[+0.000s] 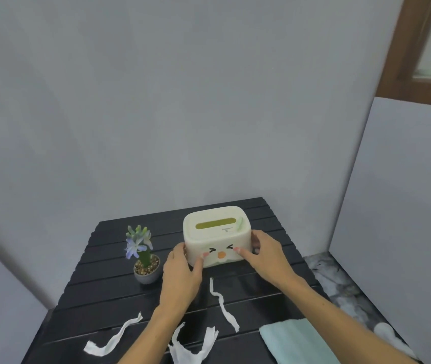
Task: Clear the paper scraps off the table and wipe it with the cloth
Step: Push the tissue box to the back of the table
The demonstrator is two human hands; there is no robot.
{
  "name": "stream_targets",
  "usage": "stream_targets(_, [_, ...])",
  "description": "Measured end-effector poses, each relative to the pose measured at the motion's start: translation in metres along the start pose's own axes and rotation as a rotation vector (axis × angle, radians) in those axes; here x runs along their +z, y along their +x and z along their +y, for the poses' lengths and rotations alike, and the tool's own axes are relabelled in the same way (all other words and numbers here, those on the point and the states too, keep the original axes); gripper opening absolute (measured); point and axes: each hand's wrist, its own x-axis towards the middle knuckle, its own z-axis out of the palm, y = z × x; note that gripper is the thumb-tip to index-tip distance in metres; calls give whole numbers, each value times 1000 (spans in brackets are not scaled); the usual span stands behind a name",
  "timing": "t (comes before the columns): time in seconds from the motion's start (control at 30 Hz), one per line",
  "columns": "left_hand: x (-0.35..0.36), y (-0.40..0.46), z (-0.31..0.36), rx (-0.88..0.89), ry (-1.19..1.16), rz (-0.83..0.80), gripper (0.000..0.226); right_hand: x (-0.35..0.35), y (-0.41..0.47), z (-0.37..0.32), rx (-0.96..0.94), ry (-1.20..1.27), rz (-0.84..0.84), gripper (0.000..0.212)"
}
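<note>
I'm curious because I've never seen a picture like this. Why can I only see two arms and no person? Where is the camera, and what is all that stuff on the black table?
The camera sits on the person's head and looks forward and down, so you only see their arms reaching out, just as you see your own. There is only this one picture, taken from there.

The left hand and the right hand hold a cream tissue box with a funny little face on it, one hand on each side.

On the black slatted table there is also a small potted plant with pale flowers, to the left of the box. Nearer to the person lie torn white paper scraps, and at the right a folded light blue cloth. The scraps are not yet picked up.
</note>
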Motion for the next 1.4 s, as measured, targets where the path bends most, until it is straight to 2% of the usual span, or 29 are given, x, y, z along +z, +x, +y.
stream_targets(0.63, [52, 70, 11, 151, 1, -47, 61, -36, 66, 37, -99, -128, 82, 55])
stream_targets(0.97, [71, 96, 29, 244, 33, -57, 71, -46, 93, 41, -175, -129, 142, 57])
stream_targets(1.1, [79, 105, 30, 237, 31, -57, 68, -45, 105, 47, -187, -177, 151, 64])
stream_targets(1.4, [96, 124, 38, 260, 89, -43, 62, -55, 133, 52, -190, -165, 134, 64])
